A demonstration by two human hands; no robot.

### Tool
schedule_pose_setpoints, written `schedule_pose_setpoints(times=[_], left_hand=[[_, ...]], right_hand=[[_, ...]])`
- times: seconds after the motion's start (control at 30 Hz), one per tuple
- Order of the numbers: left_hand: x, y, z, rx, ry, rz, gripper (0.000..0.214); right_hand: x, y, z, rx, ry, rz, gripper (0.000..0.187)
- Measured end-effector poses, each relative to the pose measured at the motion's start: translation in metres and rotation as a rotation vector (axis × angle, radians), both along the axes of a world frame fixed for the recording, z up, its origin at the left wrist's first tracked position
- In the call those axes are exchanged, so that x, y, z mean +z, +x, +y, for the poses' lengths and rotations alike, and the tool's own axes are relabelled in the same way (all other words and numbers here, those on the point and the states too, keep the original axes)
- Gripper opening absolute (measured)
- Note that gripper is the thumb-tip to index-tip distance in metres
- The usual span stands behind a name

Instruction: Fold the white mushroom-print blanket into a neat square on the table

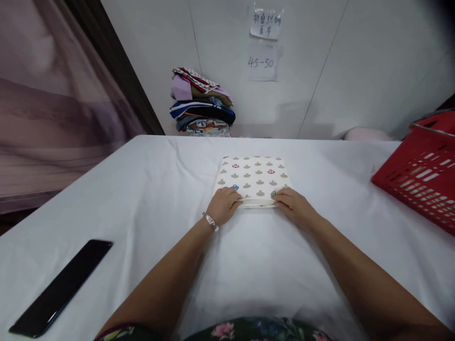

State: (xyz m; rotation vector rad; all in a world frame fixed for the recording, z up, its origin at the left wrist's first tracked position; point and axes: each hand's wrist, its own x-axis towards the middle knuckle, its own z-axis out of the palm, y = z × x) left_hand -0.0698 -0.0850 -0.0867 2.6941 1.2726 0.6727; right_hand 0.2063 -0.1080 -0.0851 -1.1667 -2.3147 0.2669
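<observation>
A folded white cloth (253,176) with grey, red, blue and green printed motifs lies flat near the middle of the table, its layered edge facing me. My left hand (224,204) grips its near left corner, fingers on top and thumb at the edge. On the near right corner, my right hand (295,206) pinches the layers in the same way. A silver bracelet (211,221) circles my left wrist. The undersides of the cloth's corners are hidden by my fingers.
A black phone (62,289) lies at the left front on the white tablecloth (149,203). At the right edge stands a red perforated basket (423,175). Behind the table is a stack of folded fabrics (202,104). Paper signs (266,23) hang on the wall; a pink curtain (53,118) hangs left.
</observation>
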Motion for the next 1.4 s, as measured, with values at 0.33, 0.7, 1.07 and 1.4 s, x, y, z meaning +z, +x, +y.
schedule_pose_setpoints(times=[0.33, 0.7, 1.07, 1.4], left_hand=[[0.007, 0.004, -0.003, 0.023, 0.033, 0.053, 0.016], [0.002, 0.0, -0.004, -0.028, 0.027, 0.062, 0.011], [-0.002, 0.0, -0.003, -0.025, 0.096, 0.076, 0.011], [0.001, 0.0, -0.006, -0.034, 0.101, 0.057, 0.02]], right_hand=[[0.011, -0.003, -0.001, 0.011, -0.005, -0.169, 0.032], [0.004, -0.001, 0.001, 0.032, 0.052, -0.154, 0.029], [0.002, -0.001, 0.002, -0.016, 0.112, -0.197, 0.026], [0.002, 0.0, 0.004, -0.049, 0.064, -0.186, 0.027]])
